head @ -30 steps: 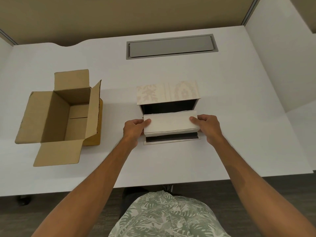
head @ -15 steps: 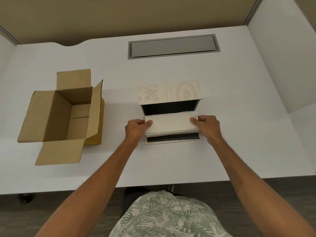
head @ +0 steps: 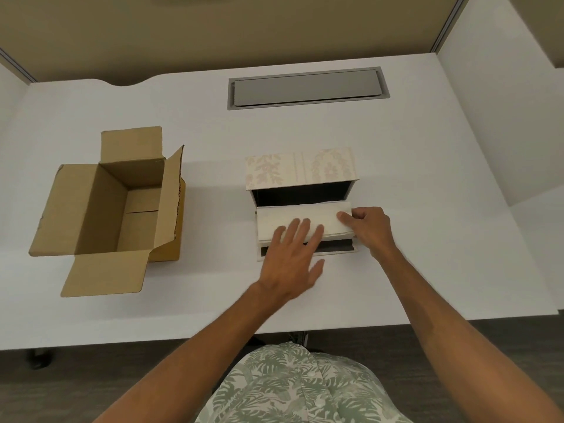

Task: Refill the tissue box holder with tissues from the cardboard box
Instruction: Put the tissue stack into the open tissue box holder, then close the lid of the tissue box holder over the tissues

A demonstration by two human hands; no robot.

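Tissue stack point(head: 302, 219): white folded bundle, lying across the open tissue box holder point(head: 300, 169), near its front edge, dark interior visible behind it. It sits partly above the holder's rim rather than fully sunk in; a dark slot shows just below the stack at the front panel.

Holder: patterned lid flipped up and back, leaf print facing the camera. It stands mid-table, well apart from the cardboard box.

Left hand point(head: 291, 261): a moment ago it pinched the left end of the stack. Now it has let go of that end and lies flat, fingers spread, fingertips resting on top of the stack near its middle. Grasping nothing; pressing, by the look of it.

Right hand point(head: 367, 230): as before, at the right end of the stack, thumb and fingers closed on that end, steadying it.

Reading: carrying is over and seating has begun. The flat palm suggests the stack is being pushed down into the cavity. The refill looks nearly complete; left to do, probably, are leveling the tissues and closing the lid.

Cardboard box point(head: 119, 206): left side of the table point(head: 427, 178), flaps open, interior bare as far as visible. Nothing more to fetch, it seems.

Gray recessed panel point(head: 308, 88) at the table's far edge, untouched.
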